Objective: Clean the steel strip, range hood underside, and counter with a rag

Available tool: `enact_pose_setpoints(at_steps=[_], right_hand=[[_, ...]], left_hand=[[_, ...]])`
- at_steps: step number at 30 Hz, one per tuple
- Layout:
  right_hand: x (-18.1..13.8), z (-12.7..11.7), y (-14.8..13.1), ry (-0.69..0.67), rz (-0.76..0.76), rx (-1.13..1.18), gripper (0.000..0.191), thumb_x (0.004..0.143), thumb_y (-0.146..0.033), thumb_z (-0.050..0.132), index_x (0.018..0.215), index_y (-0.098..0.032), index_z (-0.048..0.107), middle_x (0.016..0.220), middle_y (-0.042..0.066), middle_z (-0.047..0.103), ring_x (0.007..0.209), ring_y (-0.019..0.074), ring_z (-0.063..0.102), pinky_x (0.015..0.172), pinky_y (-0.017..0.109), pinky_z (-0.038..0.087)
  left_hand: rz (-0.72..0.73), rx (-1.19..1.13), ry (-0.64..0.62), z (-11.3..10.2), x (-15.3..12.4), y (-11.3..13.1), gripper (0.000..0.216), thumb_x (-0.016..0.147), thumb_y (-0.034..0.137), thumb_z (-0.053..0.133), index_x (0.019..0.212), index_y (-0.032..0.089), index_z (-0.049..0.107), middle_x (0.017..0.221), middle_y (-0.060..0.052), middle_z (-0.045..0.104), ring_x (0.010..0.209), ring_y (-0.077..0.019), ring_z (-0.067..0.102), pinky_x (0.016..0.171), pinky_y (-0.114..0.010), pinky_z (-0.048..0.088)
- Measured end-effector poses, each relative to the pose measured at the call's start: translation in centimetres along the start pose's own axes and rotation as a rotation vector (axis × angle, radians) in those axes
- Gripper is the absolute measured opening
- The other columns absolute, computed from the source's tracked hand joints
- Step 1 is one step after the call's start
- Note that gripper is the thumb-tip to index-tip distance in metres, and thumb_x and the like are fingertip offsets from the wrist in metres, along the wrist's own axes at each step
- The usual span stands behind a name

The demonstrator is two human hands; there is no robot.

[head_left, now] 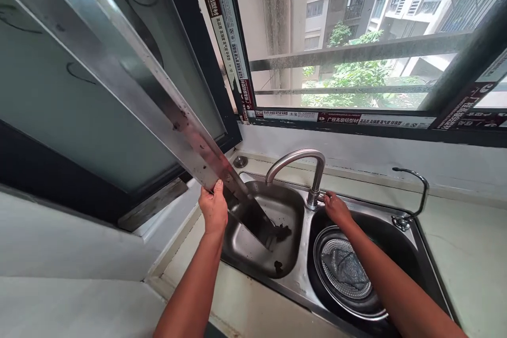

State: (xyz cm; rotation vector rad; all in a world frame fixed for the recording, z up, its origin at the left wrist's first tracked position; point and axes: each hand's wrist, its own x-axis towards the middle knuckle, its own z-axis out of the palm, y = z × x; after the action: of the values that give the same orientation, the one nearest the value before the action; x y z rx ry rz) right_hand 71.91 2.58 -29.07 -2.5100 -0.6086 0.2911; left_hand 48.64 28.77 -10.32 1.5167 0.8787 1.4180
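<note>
Stainless-steel sink [304, 274], two basins, two taps, one metal panel [186, 150] slanting into left basin, left hand [214, 209] clenched round it, right hand [336, 209] pinching gooseneck faucet [295, 157] lever, one colander [335, 247] in right basin.

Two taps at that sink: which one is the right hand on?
The big arched faucet at the middle of the sink: the right hand touches its base. The thin tap at the right corner is untouched.

Two basins [245, 248], two taps [295, 160], one panel [119, 79], one strainer [329, 247].
</note>
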Motion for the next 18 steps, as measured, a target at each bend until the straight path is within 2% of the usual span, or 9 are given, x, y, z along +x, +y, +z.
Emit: enact_pose_setpoints(at_steps=[6, 12, 18], right_hand=[[0.3, 0.6, 0.8, 0.002, 0.039, -0.014, 0.047, 0.106, -0.028, 0.029, 0.135, -0.008, 0.060, 0.118, 0.020, 0.071, 0.111, 0.0281, 0.067, 0.087, 0.032, 0.043], [0.3, 0.8, 1.2, 0.009, -0.001, -0.003, 0.045, 0.104, -0.026, 0.031, 0.130, -0.009, 0.064, 0.127, 0.020, 0.068, 0.114, 0.0288, 0.066, 0.091, 0.033, 0.044], [0.3, 0.9, 1.5, 0.015, -0.029, 0.015, 0.047, 0.102, -0.024, 0.028, 0.121, -0.011, 0.069, 0.140, 0.017, 0.063, 0.118, 0.0294, 0.064, 0.096, 0.035, 0.045]], left_hand=[[0.022, -0.010, -0.040, 1.2, 0.3, 0.0, 0.039, 0.074, 0.051, 0.071, 0.093, 0.017, 0.069, 0.096, -0.007, 0.074, 0.094, -0.0206, 0.066, 0.102, -0.039, 0.049], [-0.024, -0.004, -0.003, 1.6, 0.5, -1.3, 0.036, 0.072, 0.051, 0.070, 0.085, 0.018, 0.066, 0.089, -0.005, 0.072, 0.094, -0.0209, 0.064, 0.103, -0.040, 0.047], [-0.128, -0.032, -0.066, 2.2, 0.2, -4.0, 0.042, 0.074, 0.053, 0.069, 0.098, 0.019, 0.066, 0.097, -0.006, 0.074, 0.092, -0.0196, 0.065, 0.096, -0.037, 0.050]])
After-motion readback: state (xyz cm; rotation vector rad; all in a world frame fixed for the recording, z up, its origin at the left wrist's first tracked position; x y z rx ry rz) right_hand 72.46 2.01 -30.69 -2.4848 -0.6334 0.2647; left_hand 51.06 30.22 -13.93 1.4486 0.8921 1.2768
